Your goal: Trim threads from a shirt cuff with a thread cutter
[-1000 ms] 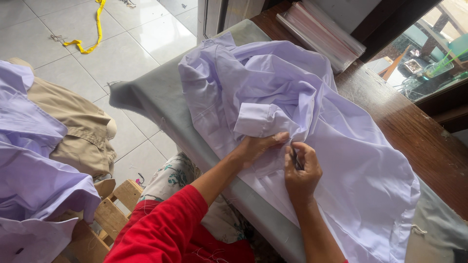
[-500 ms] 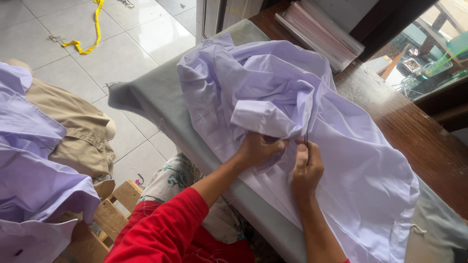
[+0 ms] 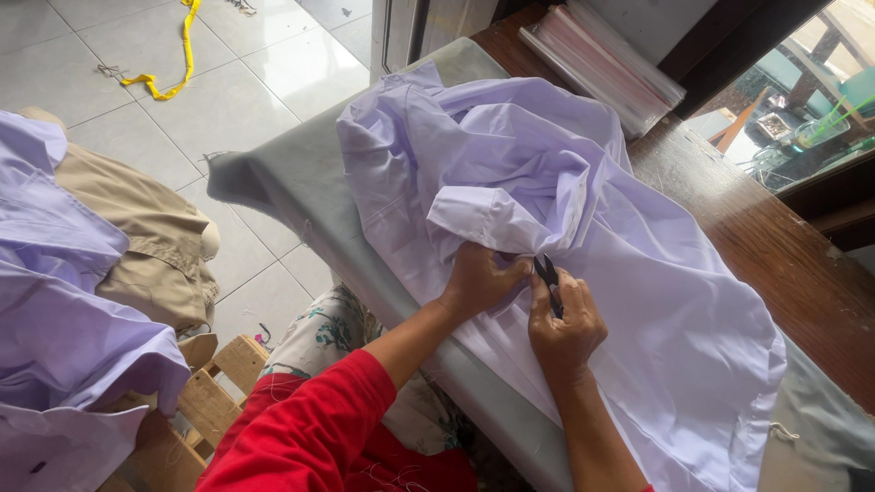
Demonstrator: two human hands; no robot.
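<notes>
A pale lilac shirt [image 3: 547,173] lies crumpled over a grey padded board [image 3: 301,173]. My left hand [image 3: 478,282] presses and pinches the fabric just under a folded cuff or collar piece [image 3: 492,223]. My right hand [image 3: 565,319] grips a small black thread snipper [image 3: 549,278], its tip at the cloth beside my left fingers. My left arm wears a red sleeve [image 3: 314,428].
A dark wooden table [image 3: 775,246] runs along the right. A stack of clear-wrapped flat packs [image 3: 602,59] sits at the back. More lilac garments [image 3: 64,319] and a tan garment [image 3: 146,237] pile at the left over a wooden pallet [image 3: 205,396]. A yellow tape [image 3: 173,64] lies on the tiled floor.
The folded piece of the shirt was lifted and turned, then laid back. My hands shifted slightly up the cloth, and the snipper shows again in my right hand.
</notes>
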